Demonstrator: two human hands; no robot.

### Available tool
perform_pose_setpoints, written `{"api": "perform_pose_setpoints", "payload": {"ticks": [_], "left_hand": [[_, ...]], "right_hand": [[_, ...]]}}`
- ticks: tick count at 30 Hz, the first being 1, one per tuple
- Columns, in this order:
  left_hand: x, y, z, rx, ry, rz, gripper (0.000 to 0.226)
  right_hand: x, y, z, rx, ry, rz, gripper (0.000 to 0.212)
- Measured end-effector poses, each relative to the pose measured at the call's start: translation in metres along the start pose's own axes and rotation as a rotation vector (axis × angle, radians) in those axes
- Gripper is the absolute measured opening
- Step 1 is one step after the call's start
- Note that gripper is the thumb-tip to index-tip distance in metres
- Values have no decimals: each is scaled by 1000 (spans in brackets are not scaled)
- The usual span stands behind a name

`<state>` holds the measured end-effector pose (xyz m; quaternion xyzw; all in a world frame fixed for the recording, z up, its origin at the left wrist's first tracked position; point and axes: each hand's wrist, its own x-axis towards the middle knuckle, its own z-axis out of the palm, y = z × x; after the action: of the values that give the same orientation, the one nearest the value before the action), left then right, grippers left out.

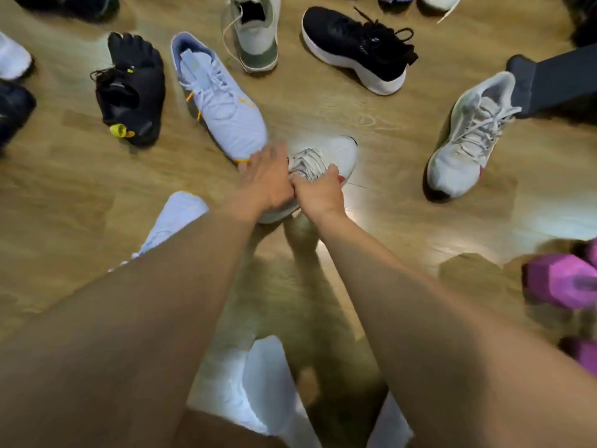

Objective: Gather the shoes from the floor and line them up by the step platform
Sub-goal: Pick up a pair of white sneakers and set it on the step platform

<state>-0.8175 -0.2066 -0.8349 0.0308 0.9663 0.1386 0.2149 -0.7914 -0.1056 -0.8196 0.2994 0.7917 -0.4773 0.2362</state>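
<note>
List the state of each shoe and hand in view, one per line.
white sneaker: laced, under both hands.
left hand: fingers straight, resting on it.
right hand: fingers curled round its laces.
light blue sneaker: upright on floor, laced.
grey-green sneaker: upright, one lace trailing loose.
black sneaker: on floor, untouched.
black toe shoe: on floor, untouched.
grey sneaker: upright, laced, beside dark platform.

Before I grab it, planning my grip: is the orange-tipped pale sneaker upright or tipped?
Upright: the pale sneaker sits sole down, laces facing up.

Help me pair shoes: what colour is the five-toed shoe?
The five-toed shoe is black; head view.
</note>
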Motion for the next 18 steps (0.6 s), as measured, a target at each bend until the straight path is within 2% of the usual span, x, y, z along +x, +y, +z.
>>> {"api": "perform_pose_setpoints", "payload": {"ticks": [4,7,9,12,15,18], "left_hand": [[39,-9,15,84,-137,89,48],[54,-16,15,193,-38,124,32],[58,-18,14,166,12,100,28],[51,-1,15,11,98,32,25],[44,23,14,-210,208,-39,28],[50,42,15,-596,182,-106,32]], "right_hand": [[25,6,23,64,92,33,75],[34,8,33,81,123,29,77],[35,11,32,75,156,-30,75],[35,19,16,22,211,-218,68],[38,24,-16,-72,215,-333,73],[47,15,-48,-277,247,-408,77]]}}
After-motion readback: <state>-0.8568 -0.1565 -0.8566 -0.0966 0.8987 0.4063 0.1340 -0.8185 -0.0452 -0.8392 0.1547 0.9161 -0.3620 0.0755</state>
